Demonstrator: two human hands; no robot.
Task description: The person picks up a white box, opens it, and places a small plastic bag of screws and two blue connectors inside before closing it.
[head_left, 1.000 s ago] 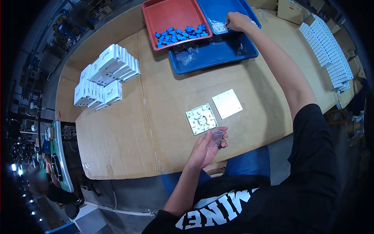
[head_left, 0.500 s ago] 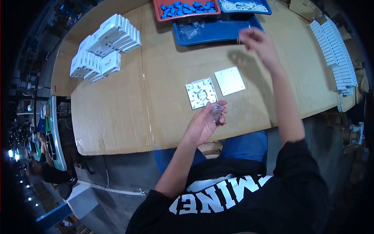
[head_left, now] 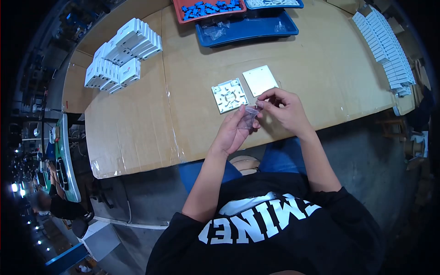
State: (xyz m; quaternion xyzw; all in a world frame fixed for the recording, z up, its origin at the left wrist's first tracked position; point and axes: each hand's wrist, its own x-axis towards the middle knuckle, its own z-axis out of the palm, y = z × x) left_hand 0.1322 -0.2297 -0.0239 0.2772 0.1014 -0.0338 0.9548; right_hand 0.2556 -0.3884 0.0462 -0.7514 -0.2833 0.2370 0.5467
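Fingers of my left hand (head_left: pixel 233 130) are wrapped round a small clear plastic bag (head_left: pixel 248 118), its mouth facing up. My right hand (head_left: pixel 283 110) is pinched at the bag's opening; what it holds is too small to make out. Just beyond my left hand lies a white square tray with inner clips (head_left: pixel 230 95) on the cardboard surface. A flat white square cover (head_left: pixel 260 80) lies to the right of that tray, beyond my right hand.
Stacks of white boxes (head_left: pixel 112 59) stand at the left. Red bin (head_left: pixel 211 10) with blue parts, blue bin (head_left: pixel 273 3) with white pieces and a blue tray (head_left: pixel 247 30) are at the back. White units (head_left: pixel 385 50) line the right. A person (head_left: pixel 62 201) is far left.
My right hand has come down from the blue tray to the bag's mouth in my left hand. The whole view has shifted slightly.
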